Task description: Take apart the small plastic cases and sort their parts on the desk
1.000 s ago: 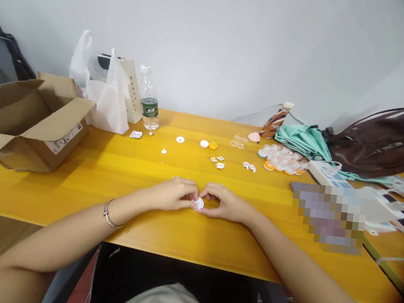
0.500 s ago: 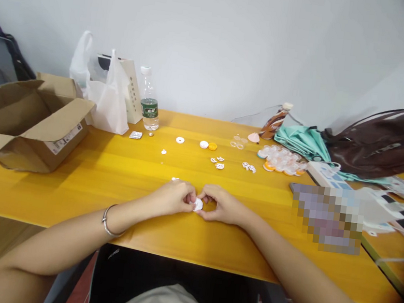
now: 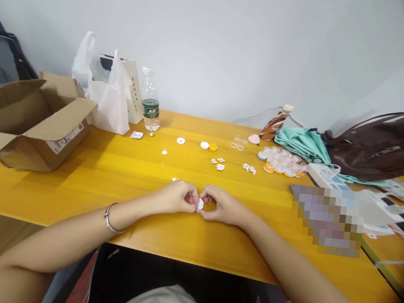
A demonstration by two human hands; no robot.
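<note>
A small round white plastic piece [image 3: 201,204] is pinched between my two hands, low over the wooden table. My left hand [image 3: 180,197], with a silver bangle on its wrist, grips the piece's left edge with thumb and fingertips. My right hand [image 3: 222,205] holds the right side between thumb and forefinger. Fingers cover much of the piece. Just beyond my left hand a small white part [image 3: 175,179] lies partly hidden. Farther back lie a white ring [image 3: 181,141], a white round part [image 3: 204,145], a yellow round part [image 3: 213,147] and several white cut-out pieces [image 3: 219,167].
At left stand an open cardboard box [image 3: 58,130], a white plastic bag [image 3: 108,104] and a water bottle [image 3: 151,107]. Clear and orange round parts [image 3: 283,161], a brown drink bottle [image 3: 275,124], teal cloth [image 3: 303,143], a brown bag [image 3: 389,139] and a blurred-out flat device [image 3: 325,221] occupy the right.
My left hand has shifted slightly to the right, its fingers now covering more of the white piece. My right hand has hardly moved. The whole view has shifted a little.
</note>
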